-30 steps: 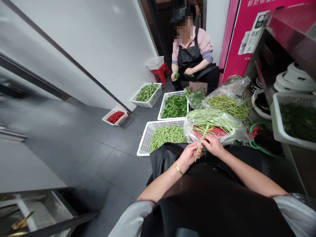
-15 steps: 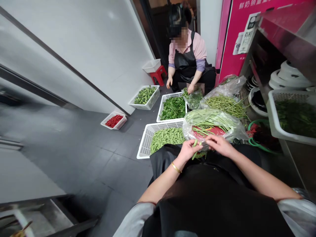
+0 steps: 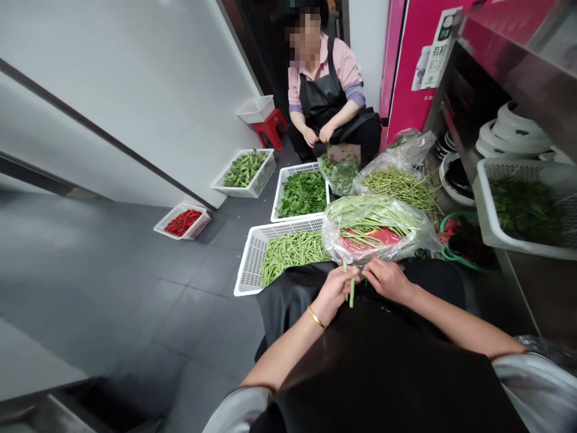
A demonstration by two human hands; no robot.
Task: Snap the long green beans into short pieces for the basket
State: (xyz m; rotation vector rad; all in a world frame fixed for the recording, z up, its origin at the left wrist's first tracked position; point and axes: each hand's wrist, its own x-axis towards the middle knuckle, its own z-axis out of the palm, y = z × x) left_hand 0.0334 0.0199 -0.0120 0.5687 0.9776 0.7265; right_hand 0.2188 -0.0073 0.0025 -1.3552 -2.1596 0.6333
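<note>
My left hand (image 3: 334, 290) is closed around cut pieces of long green bean (image 3: 352, 293), which stick out above and below its fingers. My right hand (image 3: 391, 280) is closed in a pinch right beside the left fingertips; what lies between its fingers is hidden. Just beyond both hands sits a clear plastic bag (image 3: 331, 231) of long green beans (image 3: 378, 210), with a red patch showing in it. To the left of the bag, a white perforated basket (image 3: 247, 264) holds many short bean pieces (image 3: 293, 252).
A co-worker (image 3: 322, 90) in a dark apron squats opposite, near a basket of leafy greens (image 3: 302, 193). Baskets of green vegetables (image 3: 246, 168) and red peppers (image 3: 183, 222) stand by the wall. At right are a metal shelf, a white basket (image 3: 484, 207) and a green-rimmed basin (image 3: 469, 264).
The view has shifted slightly, moving the scene left. The bean pieces in my left hand now hang more upright, and my hands are closer together. The co-worker's hands have come together.
</note>
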